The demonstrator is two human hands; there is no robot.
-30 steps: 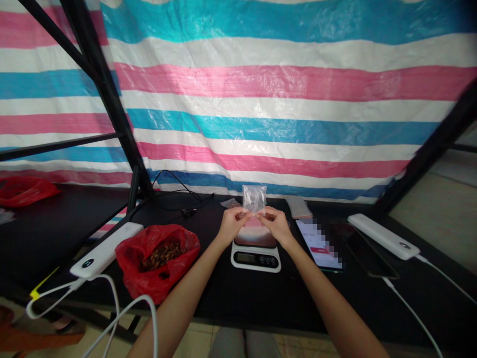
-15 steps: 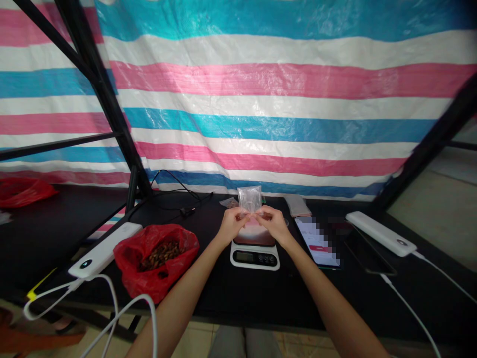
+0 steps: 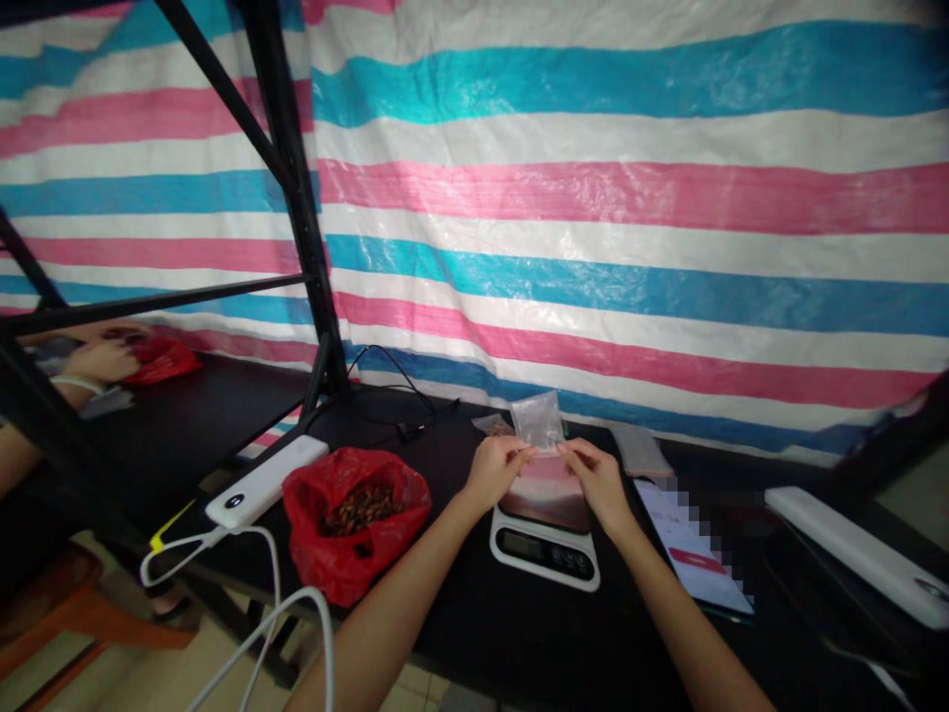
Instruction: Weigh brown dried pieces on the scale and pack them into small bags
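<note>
Between my two hands a small clear plastic bag [image 3: 539, 419] hangs above the far part of the kitchen scale [image 3: 545, 554]. My left hand [image 3: 498, 469] pinches one side of the bag's near edge, and my right hand [image 3: 597, 481] pinches the other side. No contents can be made out in the bag. The scale is white with a shiny plate and a dark display. Left of my forearm sits an open red plastic bag [image 3: 311, 566] of small brown pieces [image 3: 363, 509]. Another small clear bag [image 3: 493, 425] with brownish contents lies behind my left hand.
A white power bank [image 3: 267, 480] with a cable lies at the left, another [image 3: 860, 554] at the right. A lit phone [image 3: 693, 544] and a stack of clear bags [image 3: 642, 452] are right of the scale. A co-worker's hand [image 3: 100, 361] is at the far-left table.
The view has swung left, so everything appears farther right, and a co-worker's hands have come into sight. My hands still grip the clear bag, with the fingertips now slightly farther apart.
</note>
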